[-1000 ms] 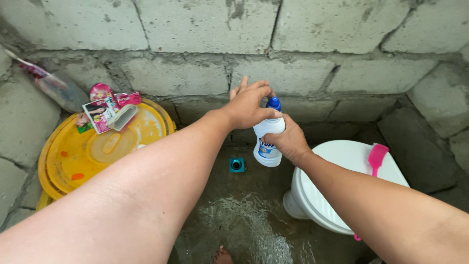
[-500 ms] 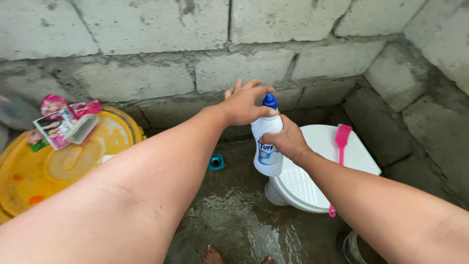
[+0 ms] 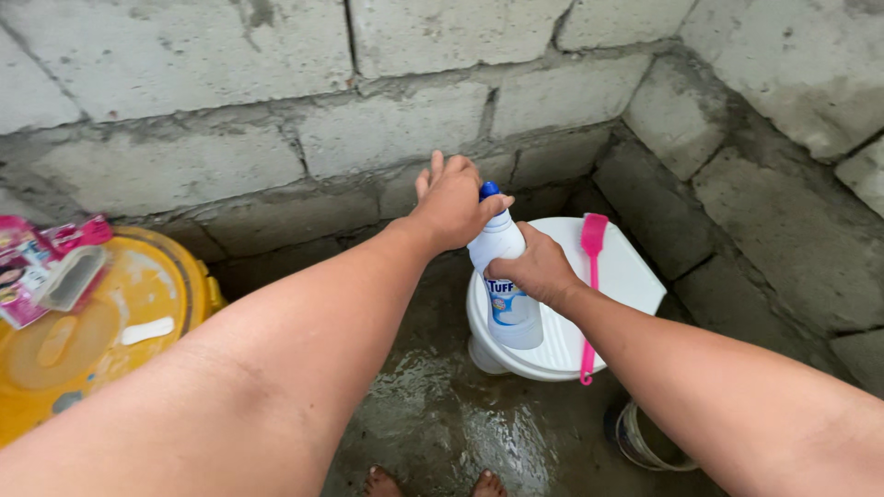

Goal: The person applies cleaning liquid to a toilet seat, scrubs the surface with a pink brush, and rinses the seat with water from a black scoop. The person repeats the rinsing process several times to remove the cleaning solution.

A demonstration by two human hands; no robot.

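Observation:
A white cleaner bottle (image 3: pixel 508 294) with a blue cap (image 3: pixel 490 191) is held upright over the wet floor. My right hand (image 3: pixel 534 269) is wrapped around the bottle's body. My left hand (image 3: pixel 453 201) reaches over from the left, thumb and fingers pinching the blue cap. Right behind the bottle stands a white toilet (image 3: pixel 619 276) with its lid down. A pink brush (image 3: pixel 589 276) lies on that lid.
A yellow lid (image 3: pixel 110 331) at the left carries pink sachets (image 3: pixel 28 267) and a small scrub brush (image 3: pixel 72 278). Grey concrete block walls (image 3: pixel 368 120) close the corner. A bucket rim (image 3: pixel 645 442) shows at lower right. My bare toes (image 3: pixel 428 482) stand on wet concrete.
The view has swung right, so the toilet now sits behind the bottle and the yellow lid has slid left. My left hand has closed more tightly over the cap.

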